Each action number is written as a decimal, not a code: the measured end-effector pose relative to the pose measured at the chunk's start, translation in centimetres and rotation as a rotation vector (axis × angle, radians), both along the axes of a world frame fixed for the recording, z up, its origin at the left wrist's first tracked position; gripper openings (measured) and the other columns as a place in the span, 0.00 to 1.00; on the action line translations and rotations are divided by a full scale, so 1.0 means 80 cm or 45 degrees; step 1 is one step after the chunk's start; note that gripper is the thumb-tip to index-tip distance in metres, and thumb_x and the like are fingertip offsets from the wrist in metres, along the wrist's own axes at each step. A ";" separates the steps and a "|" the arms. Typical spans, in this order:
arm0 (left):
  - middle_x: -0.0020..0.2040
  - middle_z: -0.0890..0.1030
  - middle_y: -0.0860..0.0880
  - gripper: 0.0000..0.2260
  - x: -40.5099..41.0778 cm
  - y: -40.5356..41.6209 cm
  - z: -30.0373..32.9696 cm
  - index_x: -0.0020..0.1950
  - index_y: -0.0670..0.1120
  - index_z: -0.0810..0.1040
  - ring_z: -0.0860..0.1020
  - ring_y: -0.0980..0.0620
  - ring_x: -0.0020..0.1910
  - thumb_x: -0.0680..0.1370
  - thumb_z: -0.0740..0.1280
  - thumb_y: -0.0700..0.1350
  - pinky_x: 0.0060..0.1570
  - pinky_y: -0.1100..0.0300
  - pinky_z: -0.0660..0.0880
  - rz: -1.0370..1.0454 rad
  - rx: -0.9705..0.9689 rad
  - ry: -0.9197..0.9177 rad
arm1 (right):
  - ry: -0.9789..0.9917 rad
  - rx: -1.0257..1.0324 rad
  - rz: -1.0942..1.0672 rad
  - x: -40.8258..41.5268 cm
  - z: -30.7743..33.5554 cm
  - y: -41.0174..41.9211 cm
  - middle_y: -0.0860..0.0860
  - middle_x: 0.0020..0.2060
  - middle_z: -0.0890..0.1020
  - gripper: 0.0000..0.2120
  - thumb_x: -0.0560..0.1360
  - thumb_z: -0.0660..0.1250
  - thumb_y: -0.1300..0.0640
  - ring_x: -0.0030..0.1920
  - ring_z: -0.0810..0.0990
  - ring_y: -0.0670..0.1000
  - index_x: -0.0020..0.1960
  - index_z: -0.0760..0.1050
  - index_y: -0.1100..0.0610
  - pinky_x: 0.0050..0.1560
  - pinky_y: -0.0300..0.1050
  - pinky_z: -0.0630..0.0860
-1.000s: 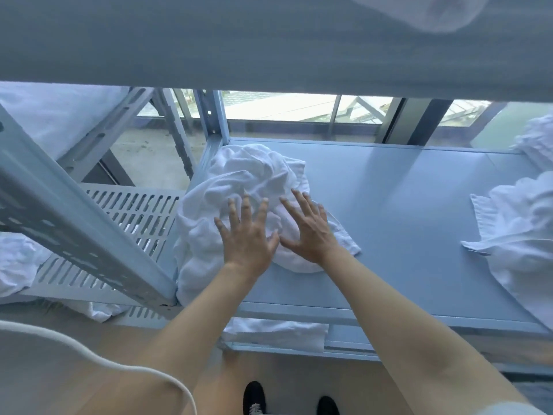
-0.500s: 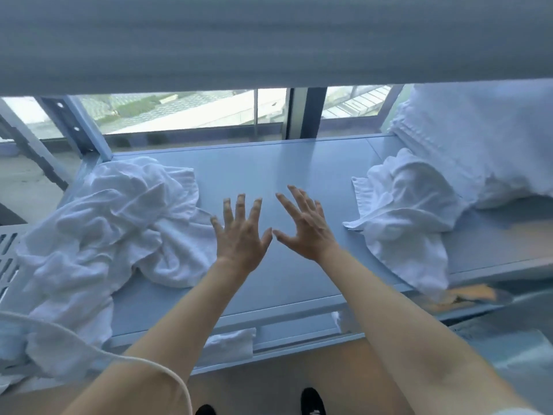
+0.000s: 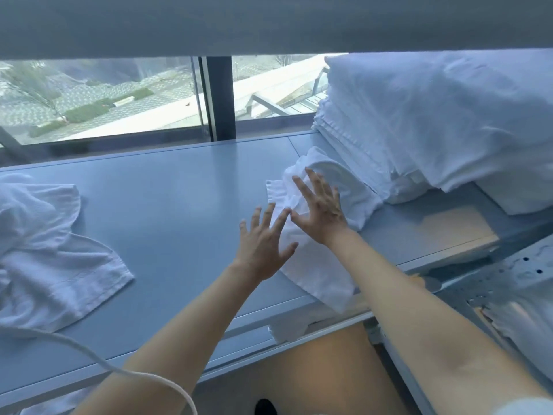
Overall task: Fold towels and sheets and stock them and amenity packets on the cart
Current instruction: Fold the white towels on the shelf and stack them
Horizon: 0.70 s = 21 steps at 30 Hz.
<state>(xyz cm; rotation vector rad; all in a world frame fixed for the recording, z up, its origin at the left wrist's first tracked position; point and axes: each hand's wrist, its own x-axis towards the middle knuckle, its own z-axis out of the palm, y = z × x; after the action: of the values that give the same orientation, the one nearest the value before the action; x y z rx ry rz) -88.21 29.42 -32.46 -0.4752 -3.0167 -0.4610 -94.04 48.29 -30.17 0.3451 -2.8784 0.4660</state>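
A crumpled white towel (image 3: 321,265) lies on the blue-grey shelf (image 3: 179,205), its lower end hanging over the front edge. My right hand (image 3: 321,205) is over its upper part with fingers spread. My left hand (image 3: 263,244) hovers at the towel's left edge, fingers spread and straight, holding nothing. Another crumpled white towel (image 3: 45,250) lies at the shelf's left end. A tall stack of folded white linen (image 3: 434,124) fills the right end.
An upper shelf (image 3: 269,22) spans the top of the view. A window (image 3: 104,97) with a dark post (image 3: 220,97) is behind the shelf. More white cloth (image 3: 287,327) shows on the level below. A white cord (image 3: 119,366) crosses lower left.
The view swung right, away from the left towel. Both open hands left that towel and travelled across the shelf to the crumpled towel beside the linen stack.
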 end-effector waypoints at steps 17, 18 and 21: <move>0.84 0.51 0.52 0.34 0.002 -0.010 -0.042 0.83 0.62 0.51 0.55 0.44 0.82 0.79 0.58 0.68 0.78 0.44 0.55 -0.115 -0.090 -0.089 | -0.184 0.092 0.061 -0.022 -0.039 0.013 0.45 0.84 0.46 0.36 0.75 0.65 0.38 0.83 0.42 0.57 0.81 0.59 0.42 0.78 0.70 0.48; 0.84 0.51 0.52 0.34 0.003 -0.023 -0.042 0.83 0.62 0.51 0.54 0.45 0.82 0.80 0.59 0.68 0.78 0.45 0.55 -0.105 -0.074 -0.085 | -0.177 0.082 0.071 -0.021 -0.043 0.001 0.45 0.84 0.45 0.37 0.75 0.64 0.38 0.83 0.42 0.57 0.81 0.59 0.42 0.78 0.70 0.48; 0.84 0.51 0.54 0.34 0.016 -0.063 -0.045 0.83 0.64 0.51 0.54 0.46 0.82 0.79 0.60 0.68 0.79 0.46 0.53 -0.045 -0.036 -0.077 | -0.161 0.090 0.136 -0.018 -0.052 -0.041 0.46 0.84 0.43 0.37 0.75 0.63 0.37 0.83 0.40 0.57 0.82 0.58 0.43 0.78 0.70 0.47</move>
<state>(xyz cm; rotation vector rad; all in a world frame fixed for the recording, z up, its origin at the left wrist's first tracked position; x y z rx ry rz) -86.96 24.35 -36.09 -0.5266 -3.0809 -0.4438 -95.49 45.01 -34.29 0.5007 -3.0156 0.4191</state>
